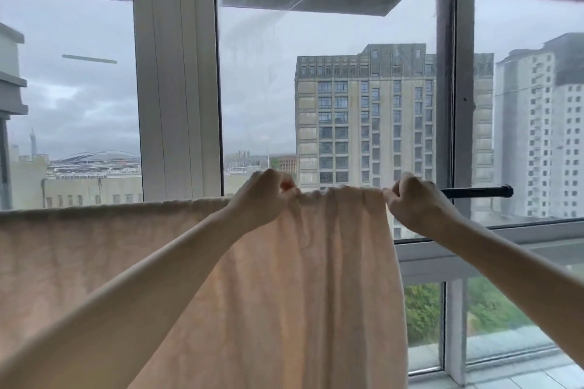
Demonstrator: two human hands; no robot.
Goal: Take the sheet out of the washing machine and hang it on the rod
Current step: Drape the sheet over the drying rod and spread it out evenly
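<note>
- The left hand (264, 199) pinches the top fold of the sheet (284, 278), fingers curled round the cloth.
- The right hand (410, 204) grips the sheet's right top edge the same way.
- The sheet hangs draped over the rod (477, 192), bunched between the hands and spread out flat to the left.
- The rod's dark bare end sticks out to the right of the right hand.
- Behind stands a window (177, 73), with tall buildings (363, 123) beyond the glass.

A pale sheet (309, 278) hangs over a dark rod (477, 192) across the frame's middle, before a tall window (177, 73). The left hand (265, 199) and right hand (410, 202) each pinch its bunched top edge at centre; towers rise beyond the glass.
</note>
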